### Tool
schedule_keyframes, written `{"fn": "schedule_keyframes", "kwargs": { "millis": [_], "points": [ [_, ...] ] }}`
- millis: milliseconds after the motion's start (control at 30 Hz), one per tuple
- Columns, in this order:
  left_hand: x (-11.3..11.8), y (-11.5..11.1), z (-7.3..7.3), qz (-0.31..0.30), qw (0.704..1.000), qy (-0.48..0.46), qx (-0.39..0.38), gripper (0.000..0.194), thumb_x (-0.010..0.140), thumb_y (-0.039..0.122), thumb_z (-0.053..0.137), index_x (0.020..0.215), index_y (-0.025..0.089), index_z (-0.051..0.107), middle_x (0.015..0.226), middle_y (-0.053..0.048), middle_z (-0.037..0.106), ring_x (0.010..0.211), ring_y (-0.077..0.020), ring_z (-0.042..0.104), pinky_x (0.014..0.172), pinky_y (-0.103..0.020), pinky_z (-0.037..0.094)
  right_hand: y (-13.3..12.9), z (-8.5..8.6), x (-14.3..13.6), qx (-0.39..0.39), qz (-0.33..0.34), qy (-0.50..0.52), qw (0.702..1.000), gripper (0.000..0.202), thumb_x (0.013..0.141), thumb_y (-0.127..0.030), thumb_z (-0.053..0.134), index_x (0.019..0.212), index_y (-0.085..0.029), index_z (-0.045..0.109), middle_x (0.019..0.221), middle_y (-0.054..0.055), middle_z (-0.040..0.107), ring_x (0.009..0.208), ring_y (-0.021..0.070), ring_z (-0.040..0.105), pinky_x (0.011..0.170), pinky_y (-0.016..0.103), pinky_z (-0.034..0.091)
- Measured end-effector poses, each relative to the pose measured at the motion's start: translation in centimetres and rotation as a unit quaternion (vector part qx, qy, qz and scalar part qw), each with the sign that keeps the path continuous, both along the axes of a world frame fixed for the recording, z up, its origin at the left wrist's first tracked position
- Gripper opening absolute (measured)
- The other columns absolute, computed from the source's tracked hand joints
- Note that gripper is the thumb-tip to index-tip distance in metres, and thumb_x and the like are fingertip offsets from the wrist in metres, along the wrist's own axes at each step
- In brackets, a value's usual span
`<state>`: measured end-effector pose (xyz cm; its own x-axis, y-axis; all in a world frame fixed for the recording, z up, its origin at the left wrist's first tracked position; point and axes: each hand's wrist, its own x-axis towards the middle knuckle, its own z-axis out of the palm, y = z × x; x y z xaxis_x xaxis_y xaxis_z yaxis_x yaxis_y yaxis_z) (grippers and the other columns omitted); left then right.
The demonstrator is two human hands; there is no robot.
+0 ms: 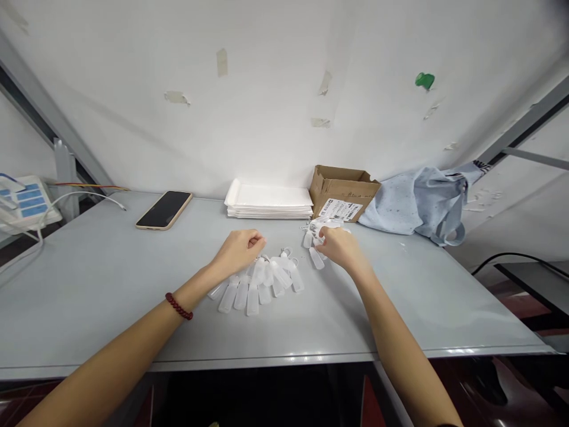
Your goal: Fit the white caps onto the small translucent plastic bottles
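Note:
Small translucent white plastic bottles (pixel 252 296) with loops at their tops lie fanned in a pile on the grey table, in front of my left hand. My left hand (pixel 240 248) is closed beside the top of this pile, its fingers curled in; what they hold, if anything, is hidden. Farther right, a second, smaller cluster of the same bottles (pixel 307 239) lies by the cardboard box. My right hand (pixel 340 244) reaches into that cluster, thumb and fingers closed around one small bottle (pixel 316 258) that hangs below them. The hand covers part of the cluster.
A stack of white padded envelopes (pixel 269 201) lies against the wall, next to an open cardboard box (pixel 344 193). Light blue cloth (pixel 409 201) rests at the back right. A phone (pixel 164 210) lies at the left, near a white cable (pixel 84 193) and a power strip (pixel 31 204).

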<state>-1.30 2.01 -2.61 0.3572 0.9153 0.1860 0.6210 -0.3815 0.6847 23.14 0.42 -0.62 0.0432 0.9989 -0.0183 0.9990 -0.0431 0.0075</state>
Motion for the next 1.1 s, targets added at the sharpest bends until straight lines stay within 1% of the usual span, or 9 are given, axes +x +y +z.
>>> {"fn": "schedule_keyframes", "kwargs": {
  "millis": [233, 333, 467, 533, 633, 767, 833, 967, 1100],
  "points": [
    [0.2, -0.3, 0.2, 0.011, 1.000, -0.003, 0.010, 0.027, 0.082, 0.035, 0.046, 0.071, 0.017, 0.063, 0.065, -0.001, 0.064, 0.060, -0.0146, 0.054, 0.056, -0.025, 0.038, -0.2, -0.1, -0.5, 0.012, -0.009, 0.021, 1.000, 0.027, 0.072, -0.020, 0.056, 0.097, -0.014, 0.063, 0.090, 0.012, 0.068, 0.083, 0.0231, 0.060, 0.058, 0.027, 0.032],
    [0.1, -0.4, 0.4, 0.014, 1.000, -0.019, 0.017, 0.027, 0.082, 0.035, 0.046, 0.070, 0.017, 0.063, 0.067, 0.000, 0.065, 0.058, -0.0142, 0.054, 0.056, -0.025, 0.039, 0.0, 0.0, -0.3, 0.068, -0.027, 0.098, 0.992, 0.027, 0.072, -0.024, 0.053, 0.095, -0.014, 0.064, 0.083, 0.010, 0.068, 0.078, 0.0225, 0.060, 0.056, 0.026, 0.032],
    [0.1, -0.6, 0.6, 0.018, 0.999, -0.027, 0.019, 0.026, 0.083, 0.034, 0.047, 0.071, 0.018, 0.063, 0.068, 0.000, 0.066, 0.059, -0.0143, 0.055, 0.056, -0.025, 0.040, 0.1, -0.1, -0.4, 0.145, -0.007, 0.214, 0.966, 0.027, 0.072, -0.023, 0.049, 0.091, -0.013, 0.067, 0.066, 0.005, 0.064, 0.067, 0.0193, 0.057, 0.057, 0.026, 0.035],
    [0.1, -0.6, 0.6, 0.019, 0.999, -0.031, 0.020, 0.026, 0.083, 0.034, 0.047, 0.072, 0.018, 0.064, 0.068, 0.000, 0.066, 0.060, -0.0145, 0.055, 0.057, -0.025, 0.041, 0.0, -0.1, -0.8, 0.196, -0.005, 0.272, 0.942, 0.025, 0.073, -0.025, 0.050, 0.088, -0.013, 0.067, 0.063, 0.004, 0.063, 0.063, 0.0178, 0.056, 0.058, 0.027, 0.037],
    [0.2, -0.6, 0.7, 0.019, 0.999, -0.038, 0.025, 0.025, 0.083, 0.034, 0.048, 0.073, 0.017, 0.065, 0.069, -0.001, 0.067, 0.061, -0.0151, 0.057, 0.058, -0.025, 0.042, -0.3, 0.1, -1.4, 0.257, -0.007, 0.409, 0.876, 0.024, 0.074, -0.032, 0.055, 0.086, -0.014, 0.066, 0.066, 0.003, 0.063, 0.061, 0.0156, 0.054, 0.059, 0.027, 0.040],
    [0.3, -0.8, 1.0, 0.022, 0.998, -0.063, 0.008, 0.024, 0.082, 0.034, 0.050, 0.080, 0.017, 0.066, 0.075, -0.002, 0.068, 0.065, -0.0157, 0.059, 0.059, -0.025, 0.043, -1.1, 0.7, -2.3, 0.171, 0.008, 0.636, 0.753, 0.029, 0.072, -0.040, 0.063, 0.086, -0.016, 0.065, 0.069, 0.003, 0.062, 0.062, 0.0137, 0.053, 0.053, 0.025, 0.040],
    [0.3, -0.9, 1.2, 0.025, 0.996, -0.084, -0.008, 0.025, 0.082, 0.035, 0.051, 0.091, 0.017, 0.067, 0.077, -0.002, 0.068, 0.062, -0.0145, 0.058, 0.057, -0.025, 0.043, -1.4, 0.7, -2.7, 0.120, 0.024, 0.696, 0.707, 0.027, 0.071, -0.040, 0.065, 0.082, -0.015, 0.066, 0.068, 0.003, 0.061, 0.064, 0.0132, 0.052, 0.052, 0.024, 0.039],
    [0.3, -1.0, 1.5, 0.006, 0.988, -0.150, -0.030, 0.037, 0.082, 0.039, 0.052, 0.110, 0.017, 0.060, 0.081, -0.003, 0.066, 0.062, -0.0137, 0.056, 0.054, -0.024, 0.043, -1.8, 0.4, -3.7, 0.069, 0.043, 0.711, 0.699, 0.025, 0.070, -0.038, 0.068, 0.080, -0.015, 0.067, 0.067, 0.003, 0.061, 0.063, 0.0119, 0.051, 0.052, 0.023, 0.039],
    [0.3, -1.1, 1.9, -0.009, 0.983, -0.182, -0.028, 0.033, 0.082, 0.038, 0.053, 0.103, 0.015, 0.063, 0.081, -0.005, 0.066, 0.071, -0.0158, 0.058, 0.056, -0.023, 0.044, -1.9, 0.2, -4.1, 0.055, 0.046, 0.699, 0.711, 0.025, 0.071, -0.038, 0.067, 0.080, -0.015, 0.067, 0.067, 0.003, 0.061, 0.064, 0.0123, 0.052, 0.052, 0.023, 0.038]
  ]
}}
